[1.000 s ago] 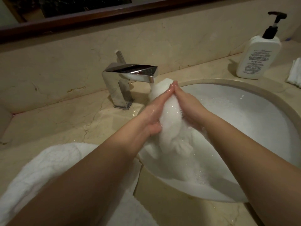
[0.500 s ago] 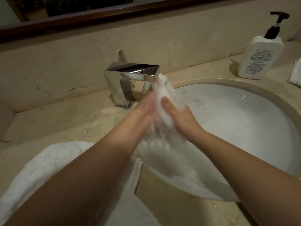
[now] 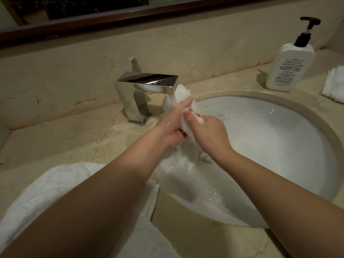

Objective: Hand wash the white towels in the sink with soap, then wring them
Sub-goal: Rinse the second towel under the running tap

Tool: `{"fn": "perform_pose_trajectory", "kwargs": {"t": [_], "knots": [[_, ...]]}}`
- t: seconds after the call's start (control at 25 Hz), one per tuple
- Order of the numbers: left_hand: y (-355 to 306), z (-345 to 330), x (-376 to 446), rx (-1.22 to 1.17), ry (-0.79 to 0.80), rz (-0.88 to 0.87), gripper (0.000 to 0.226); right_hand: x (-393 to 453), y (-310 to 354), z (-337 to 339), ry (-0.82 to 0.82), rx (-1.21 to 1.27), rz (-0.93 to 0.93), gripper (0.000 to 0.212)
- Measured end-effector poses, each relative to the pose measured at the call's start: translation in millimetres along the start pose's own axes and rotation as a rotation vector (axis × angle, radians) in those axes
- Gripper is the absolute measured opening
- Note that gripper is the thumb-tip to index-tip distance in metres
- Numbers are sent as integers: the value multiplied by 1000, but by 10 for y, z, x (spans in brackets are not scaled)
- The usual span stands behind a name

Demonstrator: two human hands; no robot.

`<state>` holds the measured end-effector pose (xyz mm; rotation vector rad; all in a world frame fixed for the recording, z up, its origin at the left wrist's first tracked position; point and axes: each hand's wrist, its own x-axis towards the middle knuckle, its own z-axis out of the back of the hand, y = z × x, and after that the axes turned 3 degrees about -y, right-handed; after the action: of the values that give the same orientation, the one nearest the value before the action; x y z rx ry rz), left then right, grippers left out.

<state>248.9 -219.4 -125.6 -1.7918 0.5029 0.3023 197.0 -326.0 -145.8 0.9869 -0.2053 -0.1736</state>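
Left hand [image 3: 172,125]: over the left part of the sink, wet, its fingers [image 3: 184,104] stretched up along the left side of the small white towel, pressing it towards the other hand.
Right hand [image 3: 208,130]: just right of the left one, fingers curled round the same towel, thumb on the front of the bundle.
Small white towel [image 3: 183,98]: bunched and soapy between both hands, its top right under the tap spout, its lower end hanging down into the basin.
Tap [image 3: 147,86]: square chrome, standing on the worktop behind the sink's left edge; water runs from the spout onto the towel and the left fingers.
Sink [image 3: 279,146]: round white basin set under the worktop, with foam and droplets on its near left wall.
Large white towel [image 3: 46,192]: lies on the worktop at the near left, partly under the left forearm, one edge reaching the sink's rim.
Soap bottle [image 3: 289,67]: white with a black pump, upright on the worktop at the far right.
Folded white cloth [image 3: 335,84]: at the right edge, just beside the bottle.
Worktop [image 3: 65,138]: beige marble.
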Motion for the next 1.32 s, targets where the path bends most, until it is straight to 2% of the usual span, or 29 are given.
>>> {"fn": "perform_pose_trajectory", "kwargs": {"t": [0.12,0.2,0.28,0.44,0.52,0.56,0.64,0.68,0.72,0.8,0.84,1.0,1.08,1.2,1.32], "knots": [[9,28,35,-1,47,38,19,31,40,21,-146,142,-11,49],[-4,49,-10,26,69,117,26,29,68,35,-186,238,-1,43],[-5,59,-43,28,97,161,34,37,62,32,-187,257,48,32],[21,19,-60,-36,80,123,18,104,24,61,-151,415,36,15],[30,-12,-36,-55,13,74,17,135,-22,87,-134,439,-36,18],[29,-23,-25,-75,-22,53,17,147,-51,101,-71,458,-137,30],[34,-3,10,-82,-79,20,23,125,-81,112,168,571,-403,55],[47,10,18,-13,-101,5,25,113,-76,95,239,660,-462,58],[65,16,17,87,-111,-7,26,117,-72,64,241,722,-463,54],[108,11,12,163,-94,-37,29,143,-3,14,149,657,-411,40],[113,-9,-13,152,-103,-53,40,143,26,-22,107,563,-379,41],[172,-16,35,280,-260,-131,90,47,68,-148,-20,195,-195,65],[221,14,94,318,-274,-138,105,49,63,-146,-82,148,-118,63],[190,-25,10,436,-322,-153,101,82,48,-83,-61,127,-123,63],[129,-72,-111,551,-349,-228,88,161,10,-28,119,227,-297,70]]}}
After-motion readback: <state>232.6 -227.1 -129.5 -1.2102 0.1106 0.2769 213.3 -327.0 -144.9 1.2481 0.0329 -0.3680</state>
